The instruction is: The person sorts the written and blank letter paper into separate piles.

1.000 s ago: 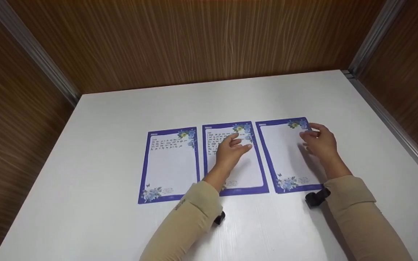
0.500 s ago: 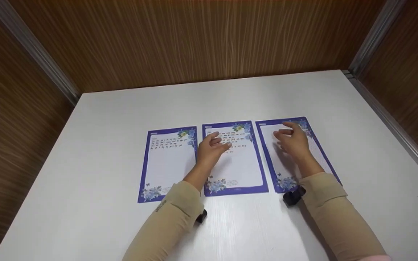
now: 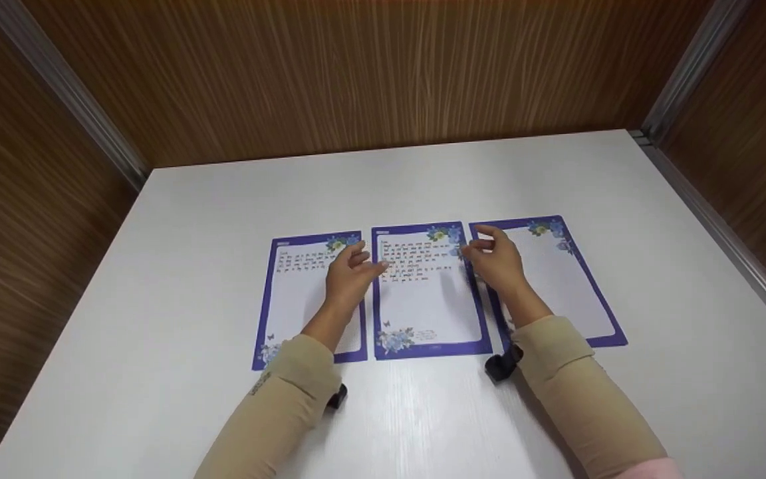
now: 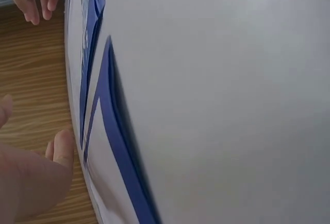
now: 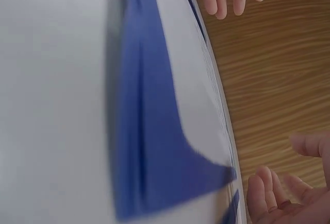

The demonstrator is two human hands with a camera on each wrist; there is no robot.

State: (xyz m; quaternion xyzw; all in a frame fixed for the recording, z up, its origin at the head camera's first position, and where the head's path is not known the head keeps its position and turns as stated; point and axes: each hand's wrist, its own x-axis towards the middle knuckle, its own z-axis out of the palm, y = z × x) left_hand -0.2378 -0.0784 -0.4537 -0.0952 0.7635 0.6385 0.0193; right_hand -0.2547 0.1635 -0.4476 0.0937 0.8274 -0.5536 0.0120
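Note:
Three sheets of letter paper with purple borders and blue flowers lie side by side in the head view. Handwriting fills the top of the left sheet [image 3: 310, 309] and of the middle sheet [image 3: 433, 303]. On the right sheet [image 3: 559, 286] I see no writing. My left hand [image 3: 346, 283] hovers over the right part of the left sheet, fingers loosely bent and holding nothing. Above the gap between the middle and right sheets is my right hand [image 3: 499, 263], also holding nothing, with relaxed fingers. Both wrist views show the hands raised off the paper.
A white table [image 3: 157, 279] bears the sheets. Wood-grain panels [image 3: 383, 80] stand behind it and at both sides, with metal posts at the corners. Black wrist cameras [image 3: 504, 364] hang below the sleeve cuffs.
Both hands have moved left: the left from the middle sheet to the left sheet, the right from the right sheet's far edge to its left edge. The sheets lie unmoved.

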